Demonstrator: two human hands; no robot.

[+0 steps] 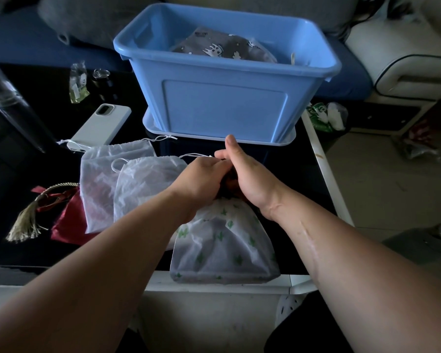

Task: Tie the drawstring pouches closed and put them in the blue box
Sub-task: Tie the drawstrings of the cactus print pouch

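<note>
I am noting a red pouch (66, 225) lying at lower left, with two white pouches (99, 179) overlapping beside it. At centre, the left hand (204, 174) is gripping the gathered neck of the cactus pouch (224, 245). The box (224, 98) is standing at upper centre and holding a grey pouch (222, 45). The right hand (247, 179) is clasping the same neck, thumb raised.
</note>
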